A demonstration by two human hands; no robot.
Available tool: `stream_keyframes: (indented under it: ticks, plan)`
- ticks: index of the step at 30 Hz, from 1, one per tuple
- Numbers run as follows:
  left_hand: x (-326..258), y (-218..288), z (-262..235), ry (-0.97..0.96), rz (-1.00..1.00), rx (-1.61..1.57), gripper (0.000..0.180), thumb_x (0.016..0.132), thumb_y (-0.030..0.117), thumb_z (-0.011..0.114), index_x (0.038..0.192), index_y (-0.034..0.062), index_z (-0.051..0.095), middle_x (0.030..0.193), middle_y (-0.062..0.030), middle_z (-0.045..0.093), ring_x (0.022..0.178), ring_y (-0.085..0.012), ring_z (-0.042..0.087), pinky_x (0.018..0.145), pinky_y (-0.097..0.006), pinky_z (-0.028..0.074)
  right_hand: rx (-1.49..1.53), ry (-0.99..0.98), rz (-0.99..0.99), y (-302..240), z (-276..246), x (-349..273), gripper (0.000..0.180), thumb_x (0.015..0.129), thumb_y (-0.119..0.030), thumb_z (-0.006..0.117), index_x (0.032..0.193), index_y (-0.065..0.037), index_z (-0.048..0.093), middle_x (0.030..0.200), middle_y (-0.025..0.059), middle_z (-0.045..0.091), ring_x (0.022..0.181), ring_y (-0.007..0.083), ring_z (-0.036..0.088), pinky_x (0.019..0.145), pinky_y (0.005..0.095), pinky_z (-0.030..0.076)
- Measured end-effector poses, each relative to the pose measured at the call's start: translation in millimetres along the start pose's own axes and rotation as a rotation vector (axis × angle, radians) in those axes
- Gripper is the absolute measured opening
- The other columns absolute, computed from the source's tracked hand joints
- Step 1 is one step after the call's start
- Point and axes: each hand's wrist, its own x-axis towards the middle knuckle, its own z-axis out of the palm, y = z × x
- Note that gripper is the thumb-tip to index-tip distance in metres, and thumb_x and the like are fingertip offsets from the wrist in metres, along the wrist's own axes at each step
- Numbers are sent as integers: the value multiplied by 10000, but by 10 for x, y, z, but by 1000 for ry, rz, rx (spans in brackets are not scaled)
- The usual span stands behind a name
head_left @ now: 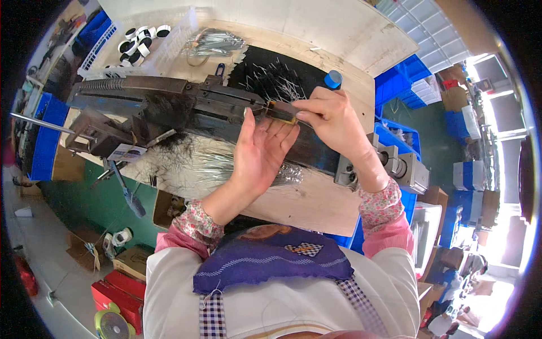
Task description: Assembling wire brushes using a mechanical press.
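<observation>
Right hand (333, 120): pinching yellow-edged dark block (281, 111) at end of dark metal rail (220, 103). Left hand (259, 151): lying uncurled, palm up, fingertips beside block. Possible fault: pinch loosening, block slipping.

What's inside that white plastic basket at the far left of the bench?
The basket holds a loose pile of small, round black-and-white pieces. Whatever lies beneath the pile is covered and cannot be seen.

1 head-worn fisheye looks down, seemingly close above the workbench (324, 210).
</observation>
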Motion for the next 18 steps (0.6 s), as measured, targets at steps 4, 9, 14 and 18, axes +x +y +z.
stream_keyframes:
  ticks: [4, 9, 14, 18]
  plan:
    - [4, 67, 38, 0, -10, 12, 687, 966, 552, 326, 1250, -66, 427, 1311, -188, 482, 1262, -305, 431, 1121, -405, 293, -121, -13, -78, -23, -43, 13, 179, 750, -106, 667, 918, -129, 723, 742, 53, 559, 752, 236, 575, 784, 355, 377]
    - [-11, 78, 74, -29, -29, 56, 703, 962, 553, 336, 1245, -85, 423, 1317, -213, 464, 1258, -317, 434, 1123, -434, 288, -129, 60, -127, 7, -45, -90, 184, 740, -94, 666, 906, -145, 724, 738, 48, 556, 747, 222, 572, 771, 352, 378]
    - [10, 73, 74, -33, -53, 9, 723, 955, 563, 341, 1265, -86, 409, 1315, -228, 460, 1253, -340, 439, 1128, -457, 272, -145, 9, -100, 48, -114, -75, 228, 739, -63, 644, 936, -150, 720, 747, 42, 552, 732, 225, 570, 740, 346, 387]
    - [220, 77, -433, -565, -194, -357, 606, 954, 572, 346, 991, -12, 500, 1103, -153, 540, 1130, -286, 493, 1078, -441, 318, -182, 121, -331, -221, 42, -125, 233, 774, -96, 619, 1004, -111, 658, 785, 50, 572, 760, 233, 594, 699, 366, 455]
